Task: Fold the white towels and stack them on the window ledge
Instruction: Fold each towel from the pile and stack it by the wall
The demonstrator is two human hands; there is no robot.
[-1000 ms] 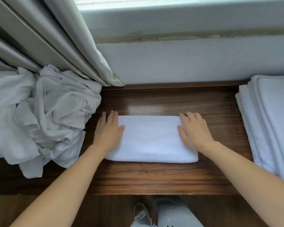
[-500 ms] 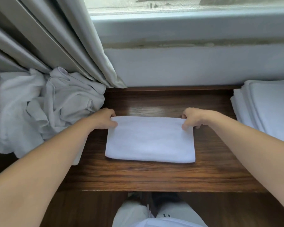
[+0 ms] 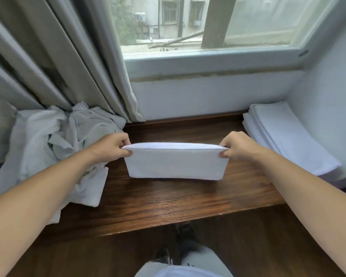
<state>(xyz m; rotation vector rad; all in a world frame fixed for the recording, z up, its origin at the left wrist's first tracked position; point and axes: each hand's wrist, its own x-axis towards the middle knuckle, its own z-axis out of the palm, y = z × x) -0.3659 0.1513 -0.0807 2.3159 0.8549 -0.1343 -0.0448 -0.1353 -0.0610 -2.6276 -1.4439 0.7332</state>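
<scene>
Pinching the far corners, the left hand (image 3: 110,146) and right hand (image 3: 238,146) hold the folded white towel (image 3: 176,163) raised over the ledge (image 3: 168,200), between heap (image 3: 54,148) and stack (image 3: 288,136). Before, it lay flat.

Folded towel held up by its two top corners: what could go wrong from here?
1. The folded towel hangs from pinches by the left hand and right hand at its top corners only; its layers may slip apart and the fold open.
2. The stack of folded towels sits at the far right against the wall; a careless set-down could land askew.
3. The unfolded pile lies beside the left hand and could snag.
</scene>
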